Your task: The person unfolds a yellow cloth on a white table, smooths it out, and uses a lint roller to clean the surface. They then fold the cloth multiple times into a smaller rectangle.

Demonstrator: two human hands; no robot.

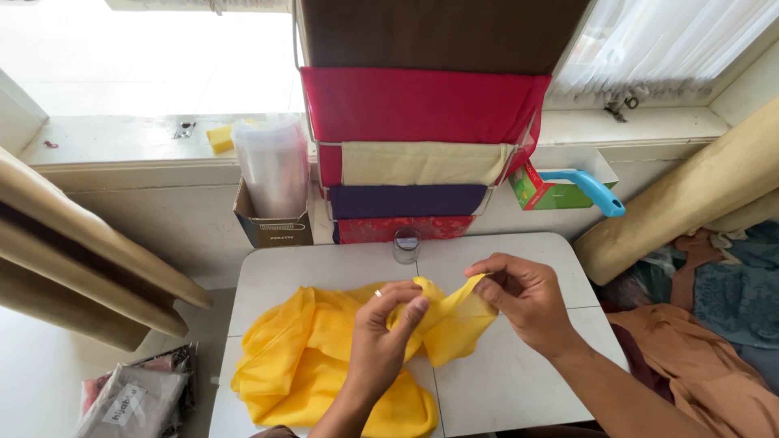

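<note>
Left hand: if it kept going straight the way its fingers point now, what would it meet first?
The left hand points up and right, across the yellow cloth pinched in both hands. It would likely meet the right hand first, though depth is hard to judge.

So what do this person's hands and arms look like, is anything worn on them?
Both forearms are bare, with no sleeves, gloves or watch in view. The left hand wears a thin, silver-coloured ring on one finger. The right hand shows no jewellery.

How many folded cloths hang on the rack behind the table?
5, stacked downward: brown cloth on top, red cloth, beige cloth, purple cloth, patterned red cloth lowest. More may hide behind.
</note>
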